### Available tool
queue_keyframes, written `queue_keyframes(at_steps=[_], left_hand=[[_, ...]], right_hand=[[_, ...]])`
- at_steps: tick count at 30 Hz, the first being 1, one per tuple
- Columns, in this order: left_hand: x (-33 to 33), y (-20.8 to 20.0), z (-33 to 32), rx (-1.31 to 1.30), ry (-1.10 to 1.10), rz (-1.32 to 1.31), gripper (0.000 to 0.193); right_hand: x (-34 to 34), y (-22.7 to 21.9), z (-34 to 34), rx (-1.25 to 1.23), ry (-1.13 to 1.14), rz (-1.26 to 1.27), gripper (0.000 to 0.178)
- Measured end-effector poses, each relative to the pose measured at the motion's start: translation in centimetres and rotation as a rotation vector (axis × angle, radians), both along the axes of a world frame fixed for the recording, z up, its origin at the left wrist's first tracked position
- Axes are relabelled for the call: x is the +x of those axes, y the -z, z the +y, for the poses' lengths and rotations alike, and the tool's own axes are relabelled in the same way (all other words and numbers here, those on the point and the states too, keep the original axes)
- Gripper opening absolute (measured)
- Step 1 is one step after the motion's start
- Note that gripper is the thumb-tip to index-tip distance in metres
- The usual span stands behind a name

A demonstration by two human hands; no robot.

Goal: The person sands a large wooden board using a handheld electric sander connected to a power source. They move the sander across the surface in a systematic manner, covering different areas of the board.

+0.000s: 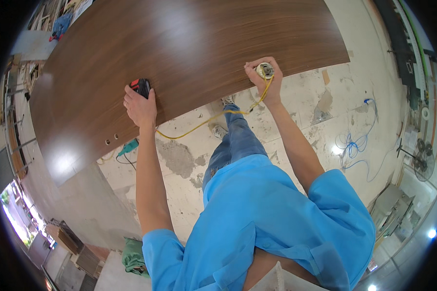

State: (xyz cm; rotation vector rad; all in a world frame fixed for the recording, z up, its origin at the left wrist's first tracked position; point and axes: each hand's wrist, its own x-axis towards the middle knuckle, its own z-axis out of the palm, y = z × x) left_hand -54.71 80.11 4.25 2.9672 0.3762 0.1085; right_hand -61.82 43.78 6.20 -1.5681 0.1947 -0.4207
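A large dark brown wood-grain panel (189,53) lies flat in front of me. My left hand (141,107) presses the red and black case of a tape measure (141,87) against the panel's near edge. A yellow tape blade (204,121) sags from that case across to my right hand (264,77). This hand pinches the tape's round end piece (265,71) on the panel's edge farther right. Both arms are stretched out, bare below blue sleeves.
Two small holes (111,139) sit near the panel's left end. A teal power tool (127,148) with its cord lies on the stained concrete floor under the panel. A blue cable (357,145) coils on the floor at right. Machines and shelving line the right wall.
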Motion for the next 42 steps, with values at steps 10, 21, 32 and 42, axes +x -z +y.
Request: queue_keyframes(at_steps=[10, 21, 32, 42], left_hand=[[0.1, -0.4, -0.8, 0.016, -0.016, 0.036, 0.092], [1.2, -0.3, -0.7, 0.022, -0.036, 0.031, 0.093], [4.4, 0.3, -1.0, 0.048, -0.036, 0.024, 0.093], [7.0, 0.1, -1.7, 0.062, -0.033, 0.028, 0.092]], right_hand=[[-0.3, 2.4, -1.1, -0.028, -0.077, 0.050, 0.018], [0.9, 0.3, -1.2, 0.012, -0.091, 0.000, 0.018], [3.4, 0.1, -1.7, -0.104, -0.139, -0.003, 0.017], [6.3, 0.8, -1.2, -0.087, -0.136, 0.118, 0.018]])
